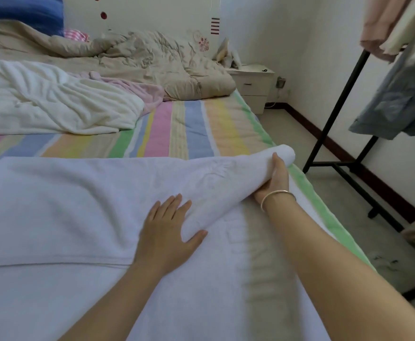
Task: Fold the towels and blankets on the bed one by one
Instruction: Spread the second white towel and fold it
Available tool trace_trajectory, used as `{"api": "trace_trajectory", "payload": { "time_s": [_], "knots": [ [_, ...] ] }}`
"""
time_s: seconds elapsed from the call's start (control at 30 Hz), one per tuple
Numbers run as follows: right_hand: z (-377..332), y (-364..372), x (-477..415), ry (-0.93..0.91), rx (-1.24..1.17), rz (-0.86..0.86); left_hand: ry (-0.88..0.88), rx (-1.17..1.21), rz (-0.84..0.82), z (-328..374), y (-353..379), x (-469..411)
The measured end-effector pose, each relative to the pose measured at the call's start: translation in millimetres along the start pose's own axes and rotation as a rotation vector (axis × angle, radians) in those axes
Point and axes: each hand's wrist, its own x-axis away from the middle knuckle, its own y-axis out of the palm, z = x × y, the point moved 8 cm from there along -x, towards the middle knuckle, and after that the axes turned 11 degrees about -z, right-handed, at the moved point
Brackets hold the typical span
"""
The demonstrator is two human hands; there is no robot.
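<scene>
A large white towel [66,205] lies spread over the near part of the striped bed [191,129]. My left hand [167,232] rests flat on it with fingers straight, pressing near a raised fold. My right hand [276,179], with a bangle on the wrist, grips the towel's far right corner and holds it lifted off the bed near the right edge. Farther back lie a crumpled cream blanket [54,102], a pale pink towel [140,89] and a beige quilt [157,60].
A white nightstand [254,86] stands past the bed's far right corner. A black clothes rack [334,119] with hanging garments [403,94] occupies the floor on the right. A blue pillow [24,11] lies at the headboard.
</scene>
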Motion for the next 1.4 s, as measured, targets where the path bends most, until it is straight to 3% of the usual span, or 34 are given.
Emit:
{"api": "trace_trajectory", "payload": {
  "time_s": [0.07,0.23,0.4,0.5,0.57,0.67,0.77,0.9,1.03,1.23,1.4],
  "knots": [
    [-20.1,-9.0,-2.8,-0.003,0.171,0.051,-0.002,0.008,-0.005,-1.4,0.2,0.0],
    [-50.0,-12.0,8.9,0.106,0.817,-0.061,-0.019,0.008,-0.013,-1.1,-1.3,-0.2],
    [-75.7,-7.5,22.8,0.011,1.441,-0.296,-0.03,-0.027,-0.047,2.2,-3.9,-0.5],
    [-95.2,-6.5,28.2,-0.1,1.788,-0.224,-0.017,-0.034,-0.001,9.0,-13.1,4.7],
    [-119.6,-3.3,32.7,-0.243,1.741,-0.12,0.012,-0.056,0.056,17.5,-24.8,11.4],
    [-146.0,-1.6,44.7,-0.31,1.424,-0.005,0.076,-0.142,0.095,33.0,-38.8,19.3],
    [-139.1,-25.1,45.4,-0.045,1.464,0.126,0.09,-0.266,0.067,40.7,-45.9,24.9],
    [-123.8,-67.0,58.8,0.232,1.771,0.244,0.106,-0.24,0.007,31.7,-44.8,34.9],
    [-117.8,-94.0,72.4,0.324,1.668,0.26,0.096,-0.188,-0.016,28.3,-44.7,40.4],
    [-118.9,-89.5,75.0,0.204,1.721,0.17,0.013,-0.112,-0.171,33.5,-41.1,41.9],
    [-124.3,-94.8,63.1,0.127,1.567,0.209,-0.032,-0.124,-0.009,48.3,-63.2,33.3]
  ]
}}
